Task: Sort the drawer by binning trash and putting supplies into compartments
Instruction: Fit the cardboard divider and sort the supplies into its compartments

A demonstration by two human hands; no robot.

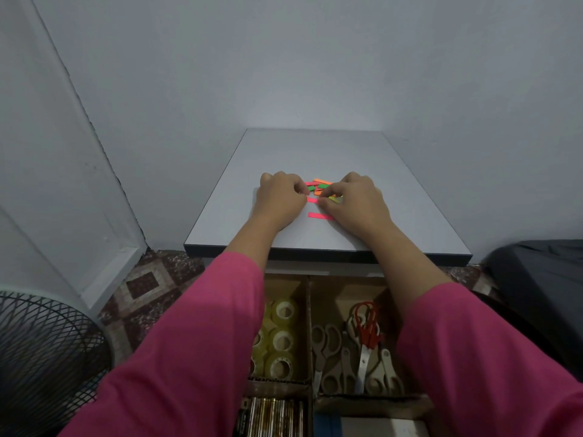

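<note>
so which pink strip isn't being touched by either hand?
The near pink strip, lying alone closest to the table's front edge; the other pink strip sits between the fingertips.

Small paper strips (320,188) on the pale grey laminate tabletop (315,152) are pink, green, orange and yellow. Long pink fabric sleeves (195,342) frame red-handled scissors (367,323) among beige-handled scissors (329,345); brown-and-cream diamond-patterned floor tiles (145,282) show left.

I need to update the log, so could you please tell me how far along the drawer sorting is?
Done, it seems: tape rolls, scissors and batteries each lie in their own drawer compartment. In hand: both hands, left hand and right hand, work at the coloured sticky tabs on the table. Left: those tabs, including one loose pink tab, are not yet put away.
</note>
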